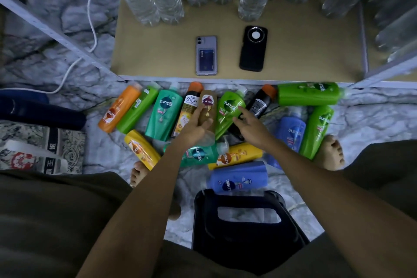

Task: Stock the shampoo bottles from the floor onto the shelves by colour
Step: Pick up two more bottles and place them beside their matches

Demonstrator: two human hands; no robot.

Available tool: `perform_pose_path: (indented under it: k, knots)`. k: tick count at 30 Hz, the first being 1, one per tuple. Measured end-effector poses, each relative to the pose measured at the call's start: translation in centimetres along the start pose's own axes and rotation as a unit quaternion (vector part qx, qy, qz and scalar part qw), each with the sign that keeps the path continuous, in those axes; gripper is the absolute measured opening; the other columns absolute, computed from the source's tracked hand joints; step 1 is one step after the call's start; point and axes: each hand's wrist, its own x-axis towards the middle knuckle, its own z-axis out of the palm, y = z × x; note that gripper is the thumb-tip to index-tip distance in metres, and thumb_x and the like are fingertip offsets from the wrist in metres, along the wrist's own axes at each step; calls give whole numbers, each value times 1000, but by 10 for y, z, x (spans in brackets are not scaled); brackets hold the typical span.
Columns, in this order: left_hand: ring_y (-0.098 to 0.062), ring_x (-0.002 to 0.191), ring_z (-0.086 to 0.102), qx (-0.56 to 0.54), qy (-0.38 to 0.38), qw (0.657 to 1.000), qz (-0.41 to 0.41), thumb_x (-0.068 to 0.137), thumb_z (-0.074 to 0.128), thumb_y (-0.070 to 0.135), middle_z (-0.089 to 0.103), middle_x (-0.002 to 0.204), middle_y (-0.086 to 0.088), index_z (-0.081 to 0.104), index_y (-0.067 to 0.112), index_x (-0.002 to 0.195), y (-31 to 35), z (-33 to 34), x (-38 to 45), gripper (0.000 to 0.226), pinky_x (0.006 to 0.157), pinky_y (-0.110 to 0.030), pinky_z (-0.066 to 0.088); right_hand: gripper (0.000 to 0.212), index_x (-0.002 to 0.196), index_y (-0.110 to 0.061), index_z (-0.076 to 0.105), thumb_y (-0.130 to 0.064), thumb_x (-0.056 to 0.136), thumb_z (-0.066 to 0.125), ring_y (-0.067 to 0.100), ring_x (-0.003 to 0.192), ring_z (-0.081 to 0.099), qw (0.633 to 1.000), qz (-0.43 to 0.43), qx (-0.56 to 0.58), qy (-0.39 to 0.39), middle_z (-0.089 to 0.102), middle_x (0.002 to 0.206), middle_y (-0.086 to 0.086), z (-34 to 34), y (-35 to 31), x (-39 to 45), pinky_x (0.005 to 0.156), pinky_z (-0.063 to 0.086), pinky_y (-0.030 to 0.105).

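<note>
The left hand wraps its fingers around the brown bottle among 1 scattered floor row below the shelf; the right hand hovers, fingers spread, empty; rigid, glossy plastic likely slips, so grip mid-body.

Floor: shampoo bottles lying in a row before the shelf, more scattered nearer the stool. Shelf: two phones side by side at the front; water bottles standing behind. Cable left of the shelf; feet flank the bottles
</note>
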Motion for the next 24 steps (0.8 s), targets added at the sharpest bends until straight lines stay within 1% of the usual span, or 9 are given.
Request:
perform_pose_path:
  k: [2,4,7,9,10,14,16,18,24]
  knots:
    - [-18,132,49,-12,1,1000,15,99,63,24,47,148,6,26,36,156,0,5,-10,69,113,-42,41,62,159,-29,25,-44,104,49,30,137,47,1000,7,23,4,35,160,10,-6,5,-7,109,42,43]
    - [-14,127,52,-8,-13,1000,20,95,68,15,50,140,8,22,30,157,1,12,-23,78,110,-38,43,63,160,-28,24,-45,104,48,29,142,41,1000,5,28,4,33,162,7,-12,10,-15,114,38,44]
    - [5,105,60,-21,-18,999,42,90,71,0,56,121,17,20,23,157,2,22,-42,87,90,-18,51,62,160,-28,23,-44,105,46,27,147,35,1000,2,25,15,31,163,3,-17,18,-26,116,33,40]
    - [13,98,59,-21,-20,998,56,87,72,-5,56,118,20,18,23,156,-4,29,-50,92,80,-12,52,63,160,-30,23,-48,104,47,28,145,38,999,2,30,16,34,162,4,-17,22,-32,116,35,46]
    - [10,102,60,-20,-23,998,63,86,73,-5,57,121,16,17,24,156,-7,32,-54,93,81,-13,53,64,159,-31,23,-48,103,47,29,143,41,999,3,29,15,36,161,6,-16,23,-36,114,38,47]
    - [-16,119,61,-10,-13,997,69,85,75,-3,54,141,-4,15,31,158,-14,46,-66,101,92,-30,54,60,160,-29,23,-42,105,47,28,125,53,999,4,30,32,43,155,11,-19,32,-54,96,42,34]
    - [-16,116,63,-13,-3,998,65,85,73,-5,53,140,-2,20,34,157,-12,53,-71,97,84,-25,56,62,159,-29,24,-44,104,48,30,136,47,999,5,28,46,37,159,10,-23,40,-59,107,42,42]
    - [-14,113,62,-22,2,998,65,86,71,-6,50,139,-1,25,36,155,-7,59,-73,93,77,-19,57,64,159,-28,24,-44,103,51,31,138,45,998,3,25,62,37,159,9,-28,46,-59,110,41,51]
    - [-7,113,58,-45,11,996,81,94,65,0,44,147,1,26,34,157,5,72,-66,82,82,-16,56,72,160,-27,18,-37,101,57,35,134,49,996,7,20,90,36,160,11,-33,52,-41,106,46,48]
